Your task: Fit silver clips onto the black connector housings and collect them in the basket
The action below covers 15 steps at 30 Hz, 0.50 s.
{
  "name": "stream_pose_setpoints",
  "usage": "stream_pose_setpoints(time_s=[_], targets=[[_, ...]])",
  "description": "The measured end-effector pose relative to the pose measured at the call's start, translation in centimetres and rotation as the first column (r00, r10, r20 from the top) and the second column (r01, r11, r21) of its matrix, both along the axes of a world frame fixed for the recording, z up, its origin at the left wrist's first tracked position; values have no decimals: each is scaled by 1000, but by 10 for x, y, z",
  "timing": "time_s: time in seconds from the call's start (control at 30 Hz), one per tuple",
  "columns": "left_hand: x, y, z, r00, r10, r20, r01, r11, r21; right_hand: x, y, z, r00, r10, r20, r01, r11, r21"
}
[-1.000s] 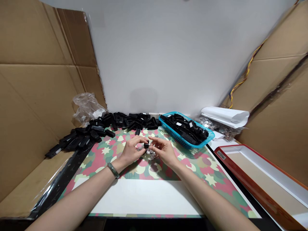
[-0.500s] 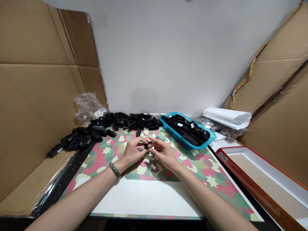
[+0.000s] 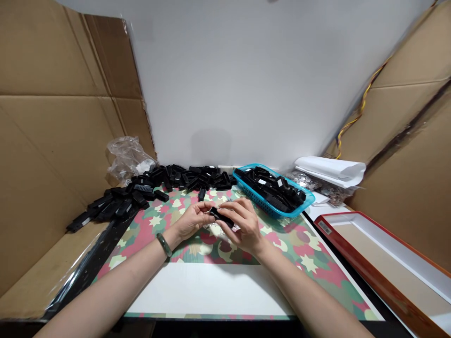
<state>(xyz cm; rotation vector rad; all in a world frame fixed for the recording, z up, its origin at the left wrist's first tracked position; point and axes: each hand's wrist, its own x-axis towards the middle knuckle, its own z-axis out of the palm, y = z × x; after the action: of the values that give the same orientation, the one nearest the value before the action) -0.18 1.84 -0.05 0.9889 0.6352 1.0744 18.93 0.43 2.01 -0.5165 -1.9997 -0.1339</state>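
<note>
A small oblong black plastic piece [image 3: 224, 217] is tilted in the grip of my right hand [image 3: 248, 227], fingers over the top and thumb below. At its left end, my left hand [image 3: 190, 220] is closed in a pinch, thumb and forefinger together. Whatever lies between those fingertips is too small to make out. Beneath the hands, a little heap of small shiny metal parts [image 3: 214, 229] lies on the patterned sheet, partly covered by my fingers. A green bangle [image 3: 164, 244] circles my left wrist.
Many similar black pieces [image 3: 176, 178] are piled along the back and left. A blue basket [image 3: 262, 203] full of them stands back right. Beyond are bags of metal parts [image 3: 333, 193] and rolled white sheeting [image 3: 331, 170]. A red-edged box lid [image 3: 338, 239] lies right; cardboard [image 3: 45, 141] walls the left.
The black piece has turned so its long side shows, slanting down to the right. My right hand has rolled over it, fingers now on top. The left hand has shifted slightly left.
</note>
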Motion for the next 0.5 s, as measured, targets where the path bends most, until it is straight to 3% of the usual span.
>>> stream_pose_setpoints(time_s=[0.13,0.5], targets=[[-2,1,-1,997,-53,54,55,998,-40,-3,-5,-3,999,15,43,-18,997,79],[-4,2,-6,998,-43,50,45,998,-50,-5,-5,-6,999,-20,37,17,996,82]])
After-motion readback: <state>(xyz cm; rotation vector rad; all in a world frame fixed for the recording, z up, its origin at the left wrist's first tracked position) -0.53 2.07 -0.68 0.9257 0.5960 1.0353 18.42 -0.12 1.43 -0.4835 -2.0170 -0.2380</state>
